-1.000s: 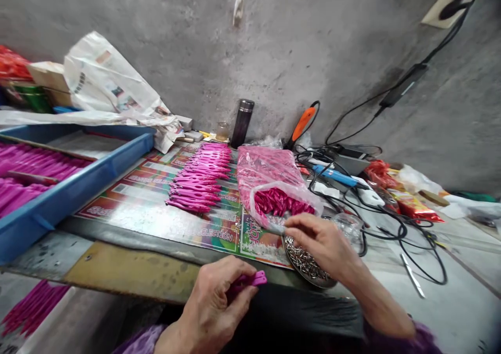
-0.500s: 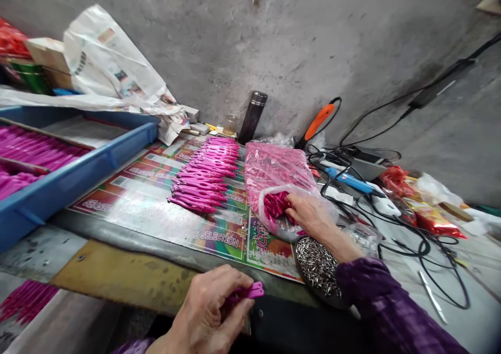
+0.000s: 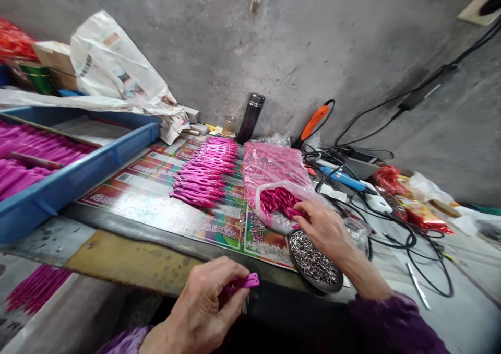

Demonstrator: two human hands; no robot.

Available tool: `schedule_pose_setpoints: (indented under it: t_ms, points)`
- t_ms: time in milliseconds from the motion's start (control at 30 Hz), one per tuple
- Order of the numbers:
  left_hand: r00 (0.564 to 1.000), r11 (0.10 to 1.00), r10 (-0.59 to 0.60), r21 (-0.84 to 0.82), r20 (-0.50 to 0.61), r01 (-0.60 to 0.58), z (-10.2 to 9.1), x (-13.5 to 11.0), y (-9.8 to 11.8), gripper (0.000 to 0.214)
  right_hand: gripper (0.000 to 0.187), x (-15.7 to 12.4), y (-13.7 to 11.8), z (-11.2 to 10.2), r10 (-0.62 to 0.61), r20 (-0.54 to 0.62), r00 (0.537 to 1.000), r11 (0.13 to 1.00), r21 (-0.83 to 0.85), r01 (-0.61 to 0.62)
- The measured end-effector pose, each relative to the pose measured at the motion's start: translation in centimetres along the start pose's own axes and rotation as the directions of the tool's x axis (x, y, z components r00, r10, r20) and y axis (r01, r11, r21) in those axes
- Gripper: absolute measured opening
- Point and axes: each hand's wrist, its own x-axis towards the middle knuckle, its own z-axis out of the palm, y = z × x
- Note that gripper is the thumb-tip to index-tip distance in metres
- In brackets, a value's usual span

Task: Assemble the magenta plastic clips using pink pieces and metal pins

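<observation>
Left hand (image 3: 198, 304) pinching a magenta plastic piece (image 3: 245, 281) between thumb and fingers, near the bench edge; right hand (image 3: 323, 228) curling, fingertips (image 3: 301, 209) touching magenta pieces (image 3: 277, 200) at a clear plastic bag's (image 3: 274, 221) mouth, grip unclear, above a dish of silver pins (image 3: 313, 262); magenta clips (image 3: 203, 174) lying in rows beyond.

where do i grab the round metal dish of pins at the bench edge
Pinch the round metal dish by its dark rim on the near side, coming in low from your side of the bench. The rim is bare there, while the shallow dish is heaped with small metal pins, so reaching over the top could spill them. Your right hand is closest.
</observation>
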Motion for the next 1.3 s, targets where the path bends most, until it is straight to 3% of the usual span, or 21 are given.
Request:
schedule_pose_setpoints:
  t_ms: [100, 233, 433, 733, 1100, 1300]
  points:
    - [0.999, 1.000, -0.029, -0.002, 0.015, 0.029, -0.2, -0.1, 0.6, 0.013, 0.020, -3.9, -2.1, -1.2, -0.052, -0.109, 0.993, 0.979, 0.192, 0.073]
    - [0.998, 0.999, -0.047, -0.013, 0.047, 0.048, -0.3, -0.5, 1.5, 0.012, 0.014, -8.9, -5.7, -2.3, -0.049, -0.221, 0.974, 0.861, 0.484, 0.154]
    - [0.996, 1.000, -0.020, -0.006, 0.093, 0.021, -0.1, -1.4, 2.1, 0.013, 0.012, -12.8, -8.7, -1.9, 0.075, -0.186, 0.980, 0.692, 0.717, 0.083]
    - [0.985, 0.998, -0.056, -0.009, 0.161, 0.058, 0.6, -2.8, 2.4, 0.012, 0.010, -14.9, -9.5, -0.8, 0.131, -0.081, 0.988, 0.583, 0.812, -0.011]
    - [0.972, 0.997, -0.076, 0.012, 0.221, 0.075, 1.0, -3.6, 2.6, 0.013, 0.009, -16.1, -9.4, -0.6, 0.124, -0.124, 0.984, 0.614, 0.789, 0.022]
    - [0.967, 0.997, -0.080, 0.031, 0.242, 0.075, 1.3, -4.1, 2.6, 0.014, 0.011, -16.5, -9.6, -0.6, 0.100, -0.076, 0.992, 0.615, 0.788, -0.002]
